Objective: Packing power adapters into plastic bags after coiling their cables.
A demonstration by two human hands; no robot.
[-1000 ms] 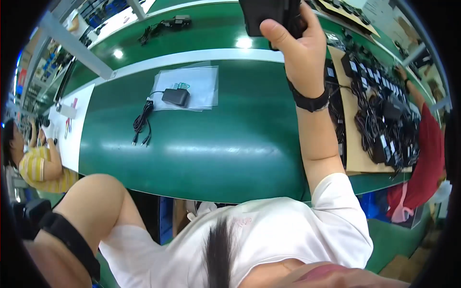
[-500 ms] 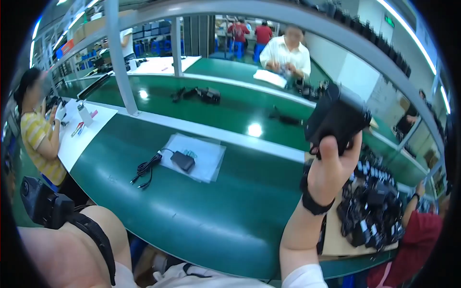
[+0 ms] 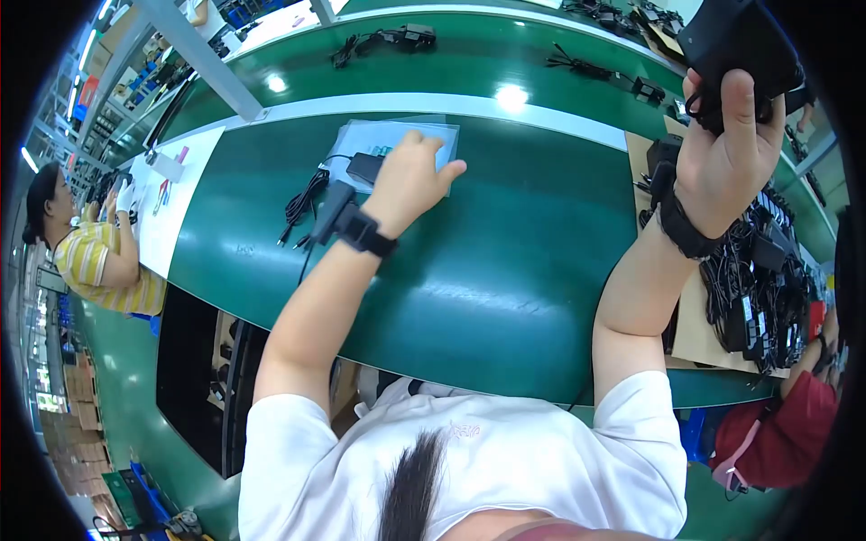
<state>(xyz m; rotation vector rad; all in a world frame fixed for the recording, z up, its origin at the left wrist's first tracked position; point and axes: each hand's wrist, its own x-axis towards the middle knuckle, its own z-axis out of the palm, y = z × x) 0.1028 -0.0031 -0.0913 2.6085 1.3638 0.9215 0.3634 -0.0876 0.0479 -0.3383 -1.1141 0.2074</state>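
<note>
Black power adapter (image 3: 741, 41) sits clenched in your right hand (image 3: 722, 158), raised at the upper right of the frame, thumb up across its face, cord loop under the fingers. Your left hand (image 3: 408, 180) is stretched out to upper centre, fingers loosely spread, resting on a clear plastic bag (image 3: 397, 142) that lies flat on the green belt (image 3: 505, 261). It's gripping nothing that I can see. A second black adapter (image 3: 365, 167) lies on that bag, just beside your left fingers, with its coiled cable (image 3: 302, 203) trailing off the bag to the left. Both wrists carry black straps.

Right of the belt, a cardboard sheet (image 3: 699, 329) holds a heap of black adapters and cables (image 3: 762, 298), close under your right forearm. More adapters with cables (image 3: 388, 41) lie on the far belt along the top. At far left a person in a yellow striped shirt (image 3: 99, 261) works beside a white sheet (image 3: 176, 207). A red sleeve (image 3: 776, 433) shows at lower right.
</note>
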